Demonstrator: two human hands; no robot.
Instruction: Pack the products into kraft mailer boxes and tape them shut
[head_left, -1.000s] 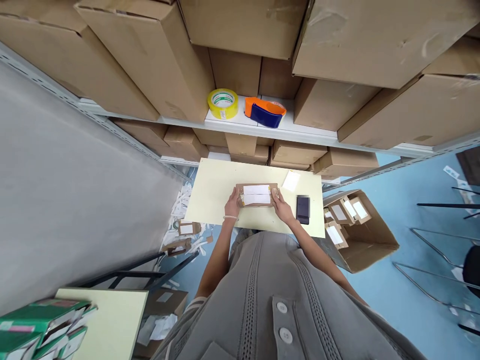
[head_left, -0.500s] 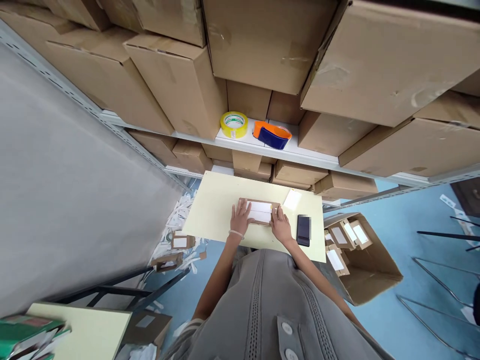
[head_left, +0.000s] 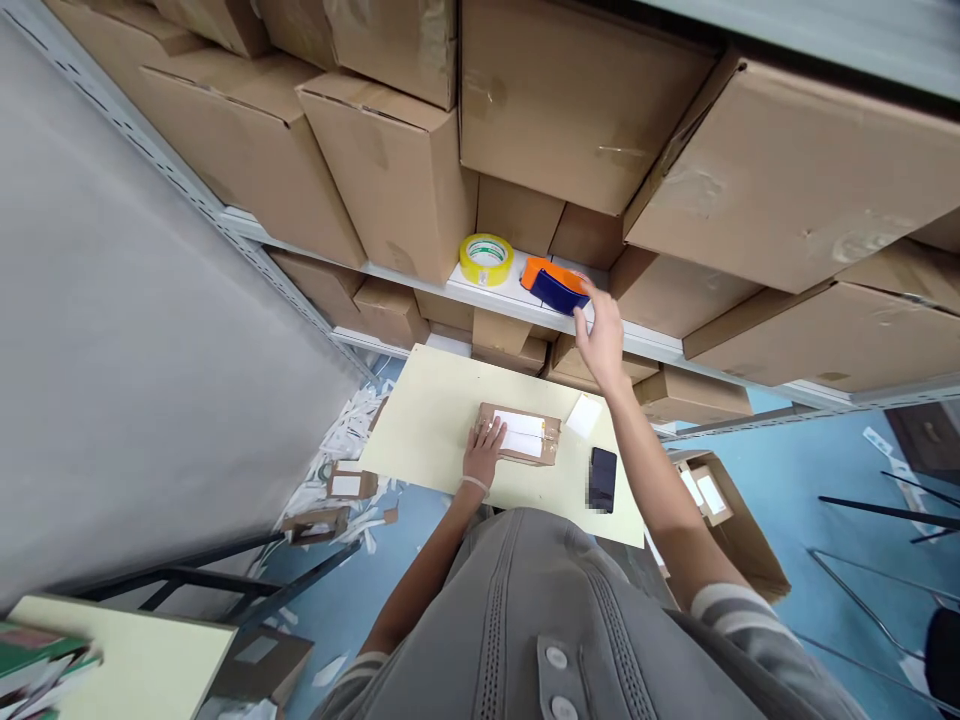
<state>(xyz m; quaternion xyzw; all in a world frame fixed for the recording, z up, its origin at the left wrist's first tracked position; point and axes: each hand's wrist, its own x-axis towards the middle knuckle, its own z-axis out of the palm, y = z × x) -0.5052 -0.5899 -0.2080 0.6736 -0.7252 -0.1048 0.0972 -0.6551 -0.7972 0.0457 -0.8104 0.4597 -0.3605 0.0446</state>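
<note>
Resting spread and flat, the fingers of the left hand (head_left: 482,456) are lying on the cardboard box (head_left: 528,437) at its 8 o'clock side, clasping nothing. Thumb and fingers of the right hand (head_left: 603,340) are bracketing the 3 o'clock end of the orange and blue tape dispenser (head_left: 556,290) on the shelf (head_left: 504,298); I cannot tell whether they are gripping it. Wrapping them well around its body, clear of any cutting edge, would likely be giving the surest hold, with the left palm steadying the box. A yellow tape roll (head_left: 486,260) is sitting at the dispenser's 10 o'clock, worth avoiding. The box is lying on the tabletop (head_left: 427,405), with a phone (head_left: 603,480) at 4 o'clock and white paper (head_left: 583,416) between 2 and 3.
</note>
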